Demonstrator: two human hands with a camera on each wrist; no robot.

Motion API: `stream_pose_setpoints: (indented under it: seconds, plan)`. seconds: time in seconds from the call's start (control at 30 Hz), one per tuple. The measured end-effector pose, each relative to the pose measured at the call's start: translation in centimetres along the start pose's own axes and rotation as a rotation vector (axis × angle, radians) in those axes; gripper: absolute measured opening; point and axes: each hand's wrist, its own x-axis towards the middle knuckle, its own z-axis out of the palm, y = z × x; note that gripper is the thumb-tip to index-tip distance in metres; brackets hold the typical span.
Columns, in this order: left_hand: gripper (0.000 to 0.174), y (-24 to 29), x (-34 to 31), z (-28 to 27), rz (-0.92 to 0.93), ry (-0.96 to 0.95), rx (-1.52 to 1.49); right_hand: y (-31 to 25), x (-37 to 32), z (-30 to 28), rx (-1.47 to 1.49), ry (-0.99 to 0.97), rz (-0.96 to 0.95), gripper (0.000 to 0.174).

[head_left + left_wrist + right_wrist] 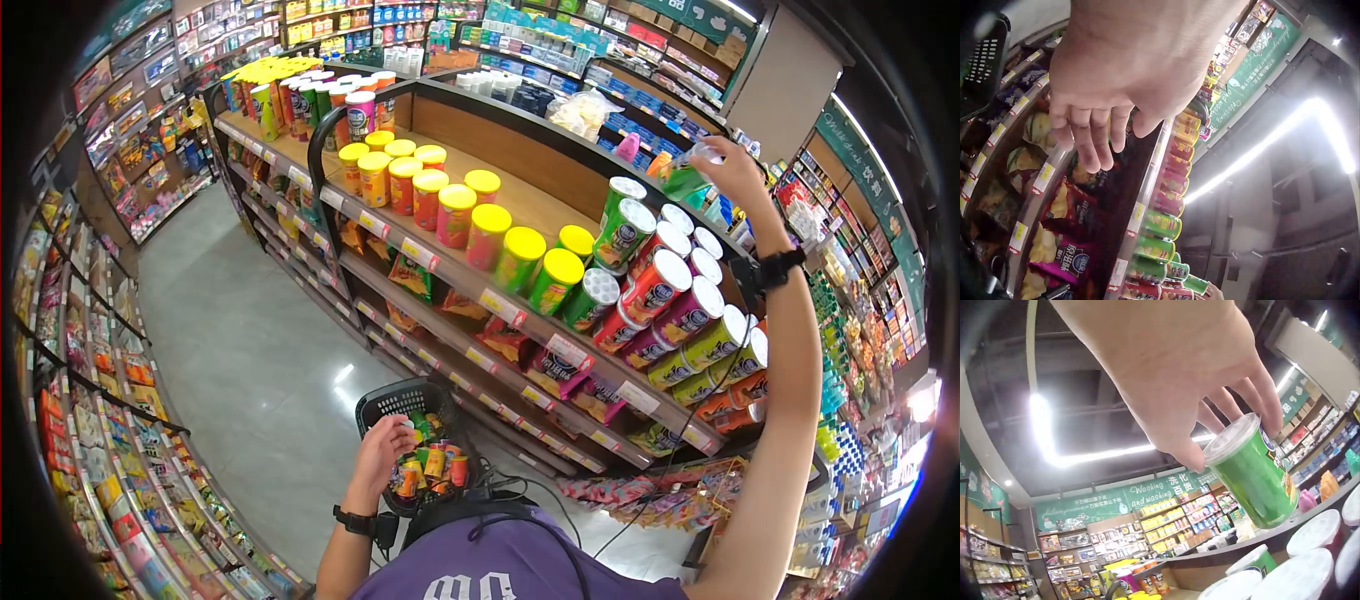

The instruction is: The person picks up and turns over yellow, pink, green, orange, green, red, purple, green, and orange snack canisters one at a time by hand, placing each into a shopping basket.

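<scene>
My right hand [735,172] grips a green can with a clear lid [684,180] above the back edge of the shelf's right end. Close up in the right wrist view, the fingers and thumb of the right hand [1191,394] pinch that green can [1254,475] near its lid, and it hangs tilted over white-lidded cans [1297,575]. Over a black basket [372,402] of small colourful packs, my left hand [383,452] hangs with loosely bent fingers and nothing in it. The left wrist view shows the same empty left hand [1104,94] in front of bagged snacks.
Yellow-lidded cans [456,213] line the top shelf's front edge [440,262], and stacked cans [690,300] fill its right end. Chip bags [553,368] sit on the tier below. An aisle floor [230,300] runs between this shelf and the left racks [100,400]. Cables hang by my body.
</scene>
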Motion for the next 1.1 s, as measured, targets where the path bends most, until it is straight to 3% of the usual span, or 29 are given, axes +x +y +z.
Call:
stream_pose_setpoints:
  seconds: [0.2,0.33,0.37,0.47,0.57,0.63,0.67,0.73,0.77,0.83,0.87,0.97,1.07,1.1]
  plan:
    - [0.036,-0.3,-1.1,-0.7,-0.018,-0.004,0.005,-3.7,-5.7,-5.0,-0.059,0.154,-0.075,0.058]
    - [0.035,-0.3,-1.8,-0.8,-0.045,-0.005,0.019,-8.6,-10.1,-6.9,0.079,0.051,0.13,0.056]
    - [0.035,-0.3,-1.8,-0.7,-0.044,-0.005,0.019,-9.6,-11.3,-6.7,0.137,0.135,0.02,0.056]
    - [0.035,0.2,-2.0,-0.3,-0.036,-0.023,0.025,-11.4,-14.7,-6.4,0.157,0.226,-0.072,0.055]
    - [0.029,2.1,-2.1,2.3,0.014,-0.065,0.071,-16.6,-19.4,-7.0,0.506,0.071,0.109,0.056]
    - [0.039,3.6,-2.6,5.5,0.24,-0.164,0.337,-18.4,-21.8,-5.6,0.406,-0.004,-0.103,0.055]
    - [0.039,4.8,-2.8,7.3,0.239,-0.161,0.336,-20.5,-22.3,-5.4,0.489,-0.162,-0.118,0.054]
    - [0.066,7.5,-3.5,11.2,0.6,-0.239,0.731,-22.7,-23.3,-3.4,0.503,-0.32,-0.303,0.052]
    - [0.066,8.5,-3.8,13.0,0.597,-0.244,0.73,-23.6,-23.6,-2.2,0.507,-0.381,-0.401,0.051]
    - [0.084,9.9,-4.0,15.5,0.78,-0.27,0.928,-25.2,-24.3,0.5,0.474,-0.478,-0.493,0.053]
    - [0.084,9.6,-3.8,15.6,0.782,-0.268,0.926,-25.7,-24.6,2.0,0.53,-0.492,-0.518,0.055]
    - [0.09,7.8,-2.5,14.2,0.494,-0.321,0.736,-27.0,-25.4,4.4,0.564,-0.545,-0.491,0.057]
    - [0.086,6.0,-2.0,11.9,0.427,-0.297,0.501,-26.8,-26.3,6.8,0.745,-0.52,-0.417,0.056]
    - [0.086,5.4,-1.9,11.1,0.429,-0.291,0.498,-26.6,-26.5,7.5,0.881,-0.604,-0.33,0.055]
